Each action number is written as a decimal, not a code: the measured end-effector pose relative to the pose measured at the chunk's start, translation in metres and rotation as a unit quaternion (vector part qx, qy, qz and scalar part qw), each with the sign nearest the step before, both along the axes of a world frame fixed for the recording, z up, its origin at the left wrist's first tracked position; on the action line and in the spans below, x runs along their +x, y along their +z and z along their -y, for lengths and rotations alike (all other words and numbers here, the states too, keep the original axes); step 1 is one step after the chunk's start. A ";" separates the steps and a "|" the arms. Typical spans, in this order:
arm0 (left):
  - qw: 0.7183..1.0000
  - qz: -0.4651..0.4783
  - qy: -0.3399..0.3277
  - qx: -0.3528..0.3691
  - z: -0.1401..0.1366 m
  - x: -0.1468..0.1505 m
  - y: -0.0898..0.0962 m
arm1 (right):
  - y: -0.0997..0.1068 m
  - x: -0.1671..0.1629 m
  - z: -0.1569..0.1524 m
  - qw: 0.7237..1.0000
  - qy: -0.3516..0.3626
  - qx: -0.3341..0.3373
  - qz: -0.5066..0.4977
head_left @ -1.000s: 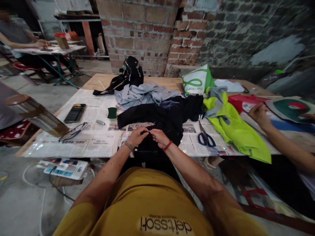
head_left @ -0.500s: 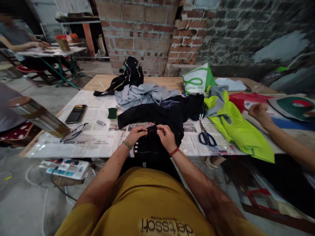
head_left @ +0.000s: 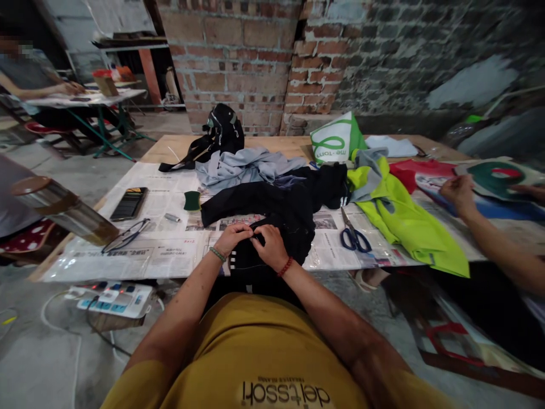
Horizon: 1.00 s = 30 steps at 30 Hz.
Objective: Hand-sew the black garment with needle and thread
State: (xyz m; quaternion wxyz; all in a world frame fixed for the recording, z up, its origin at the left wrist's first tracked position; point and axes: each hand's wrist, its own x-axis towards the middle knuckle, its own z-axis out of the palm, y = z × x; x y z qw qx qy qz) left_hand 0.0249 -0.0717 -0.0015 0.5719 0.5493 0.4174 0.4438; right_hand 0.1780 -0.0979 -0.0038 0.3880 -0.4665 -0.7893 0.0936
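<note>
Right at the middle of the worktop's (head_left: pixel 157 149) near edge, the left hand (head_left: pixel 232 237) and right hand (head_left: pixel 269 245) meet over a black garment (head_left: pixel 293 213). Thumb and forefinger of each are closed in a pinch on a small fold of it, the other fingers curled; whether something fine sits between the fingertips is too small to tell. The garment lies bunched inward from that edge, its front part covered by the hands, and where it ends against the dark cloth below is hard to make out.

Under the near edge, towards the left corner, a power strip (head_left: pixel 114 300) shows, its plugs blurred. Above that corner, a bottle (head_left: pixel 70 207) partly hides the eyeglasses (head_left: pixel 128 234). Scissors (head_left: pixel 352 237) lie open just right of the garment. Farther right, a yellow garment (head_left: pixel 419 227) droops over the near edge. A small grey cylinder (head_left: pixel 172 217), its kind unclear, lies between the phone (head_left: pixel 129 203) and a dark green pad (head_left: pixel 192 200).

Near the right edge, a co-worker's hand (head_left: pixel 460 193) is raised over a red cloth (head_left: pixel 419 173); the body is cut off. Behind the black garment lies a crumpled grey garment (head_left: pixel 255 167). Towards the far edge stand a black bag (head_left: pixel 230 128) and a green-and-white bag (head_left: pixel 338 139), its lower right hidden by cloth.
</note>
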 end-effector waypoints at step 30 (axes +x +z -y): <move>0.992 -0.108 0.047 0.053 -0.001 0.001 0.000 | 0.000 0.016 0.009 0.996 -0.067 0.055 -0.014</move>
